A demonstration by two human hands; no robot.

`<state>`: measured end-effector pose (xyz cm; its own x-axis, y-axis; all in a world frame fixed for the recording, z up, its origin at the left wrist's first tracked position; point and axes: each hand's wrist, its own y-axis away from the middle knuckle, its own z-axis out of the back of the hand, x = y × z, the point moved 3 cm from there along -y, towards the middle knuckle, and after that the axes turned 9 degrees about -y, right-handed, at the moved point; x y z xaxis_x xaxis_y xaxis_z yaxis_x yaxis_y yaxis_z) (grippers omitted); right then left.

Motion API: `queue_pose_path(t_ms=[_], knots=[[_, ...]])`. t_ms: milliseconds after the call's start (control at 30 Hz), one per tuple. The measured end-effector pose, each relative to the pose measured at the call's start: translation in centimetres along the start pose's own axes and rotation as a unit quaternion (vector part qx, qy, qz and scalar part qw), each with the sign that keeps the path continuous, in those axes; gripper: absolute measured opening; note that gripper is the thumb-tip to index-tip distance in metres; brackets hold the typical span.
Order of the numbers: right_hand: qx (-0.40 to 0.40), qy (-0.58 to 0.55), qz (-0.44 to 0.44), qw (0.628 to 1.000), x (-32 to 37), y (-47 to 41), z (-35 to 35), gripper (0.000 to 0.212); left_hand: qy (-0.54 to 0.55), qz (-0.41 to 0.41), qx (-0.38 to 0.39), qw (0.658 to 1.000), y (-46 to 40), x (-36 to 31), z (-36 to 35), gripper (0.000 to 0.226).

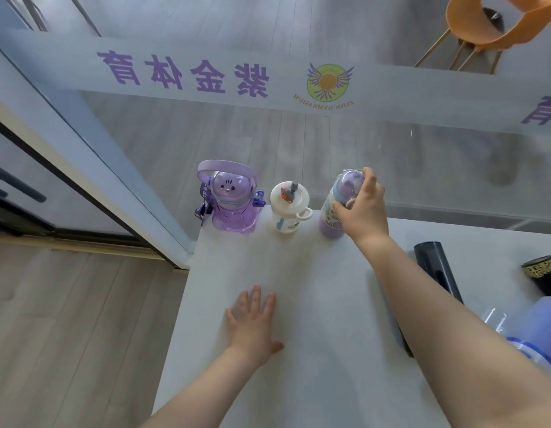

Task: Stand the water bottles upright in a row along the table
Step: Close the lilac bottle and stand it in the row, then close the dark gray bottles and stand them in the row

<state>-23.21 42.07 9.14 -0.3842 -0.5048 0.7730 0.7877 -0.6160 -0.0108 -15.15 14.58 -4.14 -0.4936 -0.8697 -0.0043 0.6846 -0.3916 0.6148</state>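
Lavender bottle (336, 208) stands upright, right hand (365, 211) fingers (340, 207) curled round its top.

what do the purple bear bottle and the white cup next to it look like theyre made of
Purple bear bottle: likely clear tinted plastic, glossy; light passes through its body and dome. White cup: likely opaque matte plastic lid over a see-through body, which shows a straw inside.

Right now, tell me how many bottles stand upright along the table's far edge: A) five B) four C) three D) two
C: the purple bear bottle, the white bottle and the lilac bottle, gripped by the right hand, stand there.
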Motion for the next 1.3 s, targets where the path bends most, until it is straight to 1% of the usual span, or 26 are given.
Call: queue_pose_path(t_ms=[233,367,433,567,667,767,933,1100,1200,1300], knots=[[0.005,0.007,-0.005,1.0,0.2,0.2,0.3,0.087,0.004,-0.008,-0.001,1.0,0.3,0.1,0.3,0.105],[0.027,0.017,-0.024,0.999,0.0,0.6,1.1,0.102,0.006,-0.013,-0.005,1.0,0.3,0.2,0.3,0.105],[0.039,0.011,-0.042,0.998,-0.7,1.4,1.8,0.105,0.009,-0.014,-0.005,1.0,0.3,0.3,0.2,0.104],[0.047,0.017,-0.05,0.997,-2.8,4.1,3.7,0.098,0.023,-0.013,-0.013,1.0,0.1,0.5,0.2,0.098],[0.047,-0.001,-0.055,0.997,-5.3,6.7,5.3,0.087,0.03,-0.005,-0.028,0.999,0.1,0.5,0.3,0.093],[0.055,-0.022,-0.079,0.995,-8.6,9.9,7.2,0.076,0.021,-0.008,-0.055,0.998,0.3,-0.3,0.3,0.089],[0.063,0.006,-0.097,0.993,-13.3,14.9,9.9,0.071,0.023,-0.05,-0.078,0.995,0.7,-3.9,0.1,0.084],[0.129,0.033,-0.11,0.985,-16.6,18.5,10.7,0.077,0.037,-0.091,-0.075,0.992,1.4,-9.3,-0.2,0.079],[0.14,0.035,-0.101,0.984,-17.5,18.9,11.1,0.079,0.074,-0.118,-0.08,0.987,1.9,-12.8,-0.1,0.075],[0.151,0.026,-0.104,0.983,-18.4,18.9,11.4,0.079,0.147,-0.142,-0.08,0.976,2.4,-16.1,0.3,0.072]])
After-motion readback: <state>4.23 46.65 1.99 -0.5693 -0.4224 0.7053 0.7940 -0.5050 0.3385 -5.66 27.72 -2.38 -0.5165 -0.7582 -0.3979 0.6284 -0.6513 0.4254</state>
